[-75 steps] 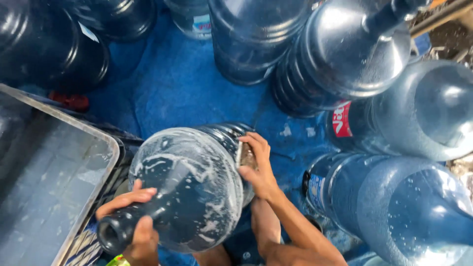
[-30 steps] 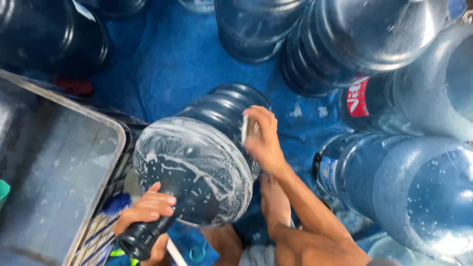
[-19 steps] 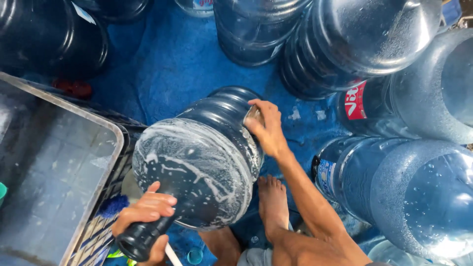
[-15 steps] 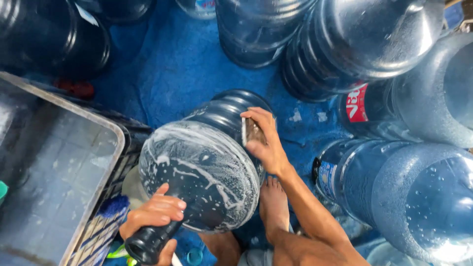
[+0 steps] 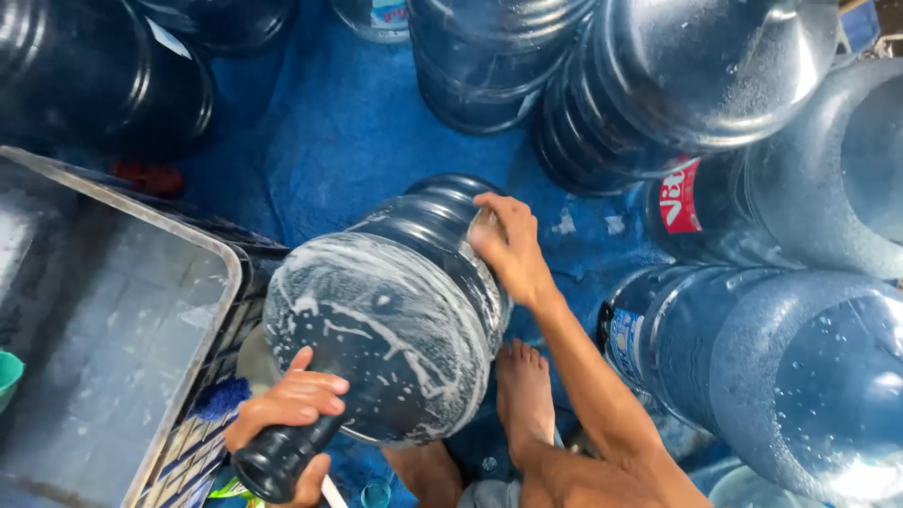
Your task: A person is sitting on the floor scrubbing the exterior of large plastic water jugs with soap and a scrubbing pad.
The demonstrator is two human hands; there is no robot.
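Fingers of the left hand (image 5: 287,414) wrapped the neck of a soapy blue water jug (image 5: 390,310); the right hand (image 5: 508,246) pressed something small, too hidden to name, against the ribbed side. The jug lay tilted between both hands, above a bare foot (image 5: 522,390). Suds could well let the neck slip, dropping the jug onto that foot. Around the fingers stood about seven more jugs (image 5: 649,85), one metal tray (image 5: 113,320) left of them.

Blue tarpaulin floor covering (image 5: 367,132), wet; large translucent blue plastic water jugs (image 5: 677,75) crowded around; grey metal-rimmed water tub (image 5: 122,216) at left.
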